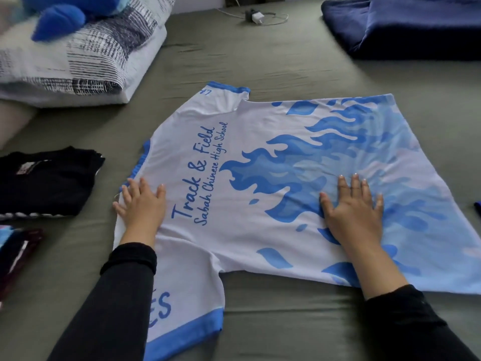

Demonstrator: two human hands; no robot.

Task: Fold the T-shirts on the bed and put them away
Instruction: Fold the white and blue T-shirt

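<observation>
A white T-shirt [250, 157] with blue flames and blue lettering lies spread flat on the grey-green bed [273, 61], collar to the left, hem to the right. My left hand [141, 204] presses flat on the shoulder area by the collar, fingers straight. My right hand [352, 207] rests flat with spread fingers on the blue flame print in the middle of the shirt. Both sleeves of the shirt lie out, one at the far side, one near me. A folded black T-shirt [49, 182] lies to the left on the bed.
A patterned pillow [86, 56] with a blue plush toy [62, 16] sits at the back left. A folded navy blanket [406, 24] lies at the back right. A white charger with cable [256, 18] is at the far edge. More folded clothes [15, 254] lie at the near left.
</observation>
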